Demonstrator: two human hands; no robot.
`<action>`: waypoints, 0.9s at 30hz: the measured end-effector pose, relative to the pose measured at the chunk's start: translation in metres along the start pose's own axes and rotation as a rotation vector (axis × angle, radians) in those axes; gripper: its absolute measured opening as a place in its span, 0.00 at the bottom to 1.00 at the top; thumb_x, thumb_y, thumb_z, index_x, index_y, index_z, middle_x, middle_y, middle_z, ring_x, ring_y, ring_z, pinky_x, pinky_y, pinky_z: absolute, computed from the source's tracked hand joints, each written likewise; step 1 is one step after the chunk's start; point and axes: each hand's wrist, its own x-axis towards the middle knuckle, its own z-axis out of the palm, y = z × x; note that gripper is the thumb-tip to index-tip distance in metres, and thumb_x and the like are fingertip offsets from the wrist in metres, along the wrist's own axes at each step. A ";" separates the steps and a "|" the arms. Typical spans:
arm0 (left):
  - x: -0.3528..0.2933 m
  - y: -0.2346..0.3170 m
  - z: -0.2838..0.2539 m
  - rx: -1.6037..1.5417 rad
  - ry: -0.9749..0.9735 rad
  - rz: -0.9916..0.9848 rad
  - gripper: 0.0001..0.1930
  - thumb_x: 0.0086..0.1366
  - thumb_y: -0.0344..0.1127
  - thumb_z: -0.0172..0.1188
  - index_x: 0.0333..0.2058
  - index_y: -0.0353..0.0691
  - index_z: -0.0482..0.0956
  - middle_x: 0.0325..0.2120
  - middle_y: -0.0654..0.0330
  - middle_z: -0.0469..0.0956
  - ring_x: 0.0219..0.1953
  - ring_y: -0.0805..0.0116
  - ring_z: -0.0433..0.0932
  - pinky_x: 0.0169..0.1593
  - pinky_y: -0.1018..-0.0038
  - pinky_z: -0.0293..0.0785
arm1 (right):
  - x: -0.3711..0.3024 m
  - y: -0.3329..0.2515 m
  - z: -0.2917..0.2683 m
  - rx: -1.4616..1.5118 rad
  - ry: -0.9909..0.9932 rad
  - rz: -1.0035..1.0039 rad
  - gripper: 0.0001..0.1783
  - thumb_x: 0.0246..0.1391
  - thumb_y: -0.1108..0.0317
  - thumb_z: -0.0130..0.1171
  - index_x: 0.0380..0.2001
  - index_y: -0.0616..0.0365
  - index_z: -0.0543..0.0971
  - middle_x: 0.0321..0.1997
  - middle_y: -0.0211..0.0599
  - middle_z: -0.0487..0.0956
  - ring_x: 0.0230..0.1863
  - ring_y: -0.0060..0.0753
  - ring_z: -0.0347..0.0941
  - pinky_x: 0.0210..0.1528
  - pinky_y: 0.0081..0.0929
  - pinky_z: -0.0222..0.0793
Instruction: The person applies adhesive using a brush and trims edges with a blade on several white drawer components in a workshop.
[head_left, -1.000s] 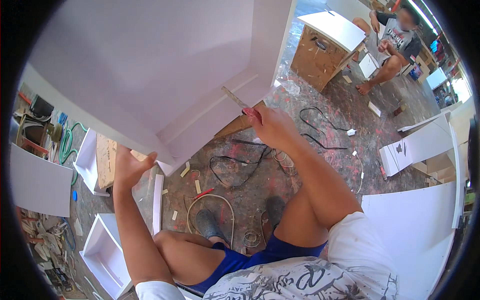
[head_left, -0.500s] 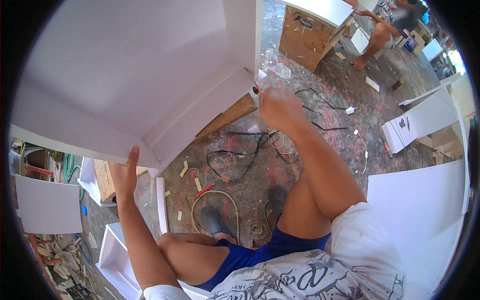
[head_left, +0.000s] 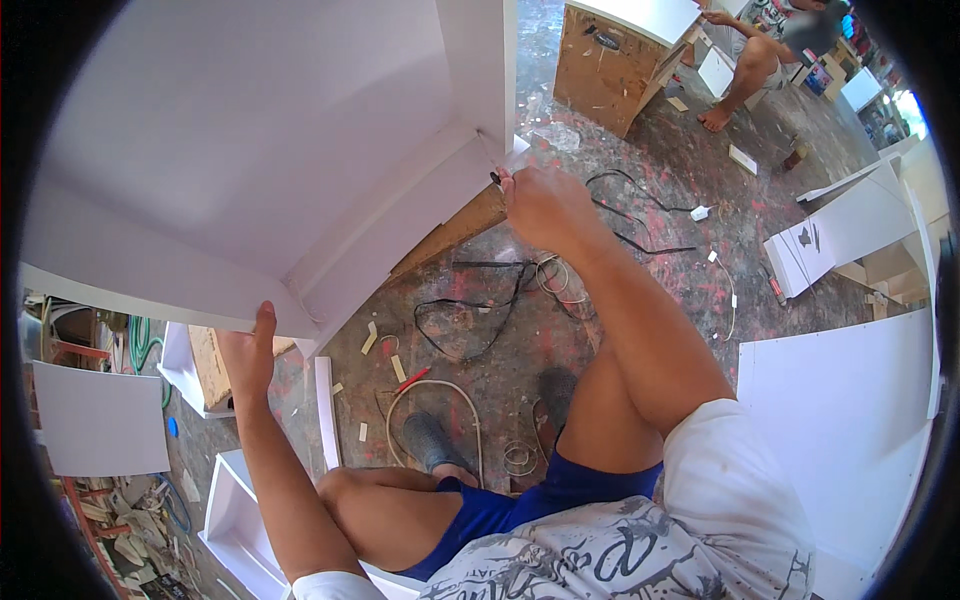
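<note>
Both occupied, I note: left hand [head_left: 250,354] grips edge of white cabinet [head_left: 250,150]; right hand [head_left: 547,208] closed around slim tool [head_left: 496,178] near inner corner [head_left: 468,137].

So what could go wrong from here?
1. The thin tool in the right hand points into a corner of the white panel unit; a slip could scratch its surface.
2. Only the left hand visibly grips the unit's near edge, so it might shift if pushed.
3. A pale cable loops around the left shoe and could catch that foot.
</note>
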 end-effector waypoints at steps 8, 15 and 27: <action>-0.001 0.001 -0.001 0.006 -0.013 -0.018 0.14 0.67 0.33 0.61 0.44 0.27 0.78 0.40 0.53 0.79 0.44 0.58 0.76 0.53 0.62 0.72 | -0.013 -0.012 -0.009 -0.021 -0.002 -0.014 0.20 0.70 0.59 0.50 0.35 0.65 0.84 0.40 0.58 0.85 0.44 0.63 0.83 0.47 0.55 0.78; 0.000 0.006 -0.001 0.006 -0.013 -0.007 0.14 0.66 0.34 0.61 0.44 0.28 0.78 0.40 0.52 0.79 0.44 0.57 0.76 0.53 0.63 0.71 | -0.007 -0.004 0.006 -0.082 0.193 -0.022 0.16 0.68 0.63 0.51 0.33 0.62 0.83 0.37 0.55 0.85 0.41 0.60 0.84 0.45 0.53 0.80; 0.001 0.007 -0.003 0.015 -0.015 -0.014 0.15 0.63 0.33 0.62 0.45 0.29 0.79 0.40 0.52 0.80 0.45 0.56 0.77 0.53 0.62 0.72 | -0.007 -0.011 -0.001 -0.088 0.137 0.020 0.15 0.66 0.67 0.50 0.38 0.64 0.84 0.43 0.58 0.85 0.46 0.62 0.83 0.51 0.54 0.77</action>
